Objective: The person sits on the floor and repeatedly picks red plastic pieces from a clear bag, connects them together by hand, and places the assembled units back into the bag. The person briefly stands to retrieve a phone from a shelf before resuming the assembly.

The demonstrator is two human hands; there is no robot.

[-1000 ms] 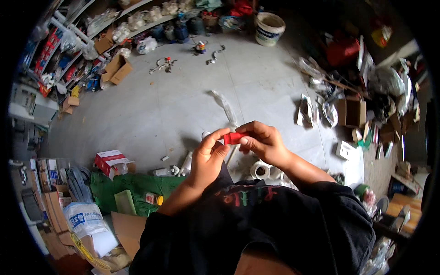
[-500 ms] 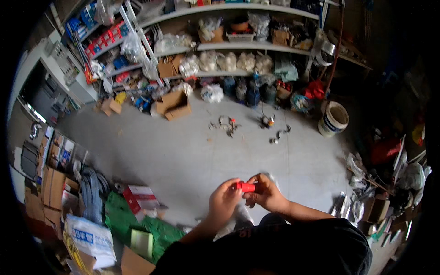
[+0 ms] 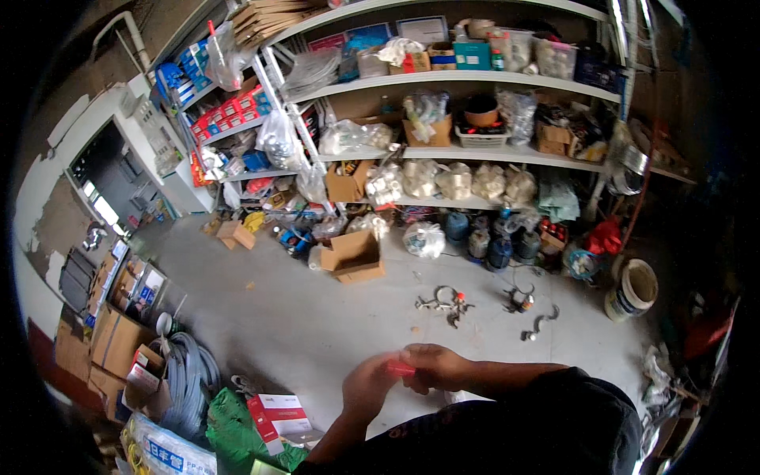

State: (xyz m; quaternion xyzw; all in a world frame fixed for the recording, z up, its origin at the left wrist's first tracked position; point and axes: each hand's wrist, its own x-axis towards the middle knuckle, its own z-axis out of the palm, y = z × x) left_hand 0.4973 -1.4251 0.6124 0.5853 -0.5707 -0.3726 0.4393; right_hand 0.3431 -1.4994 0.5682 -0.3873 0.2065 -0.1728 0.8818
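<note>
Both my hands meet low in the head view, above the concrete floor. Between them is a small red object [image 3: 400, 368], blurred so its shape is unclear. My left hand [image 3: 366, 388] grips its left end and my right hand [image 3: 435, 368] grips its right end. My dark sleeves fill the lower edge of the picture.
White shelves [image 3: 475, 79] stacked with bags, boxes and tubs line the far wall. An open cardboard box [image 3: 352, 255], metal clamps [image 3: 447, 301] and a white bucket [image 3: 633, 289] sit on the floor. Cartons, a red-and-white box [image 3: 277, 412], a green bag and grey hose lie at left.
My head has tilted up, so the view swung from the floor to the shelves. Both hands stay joined on the red object and now sit lower in the picture.
</note>
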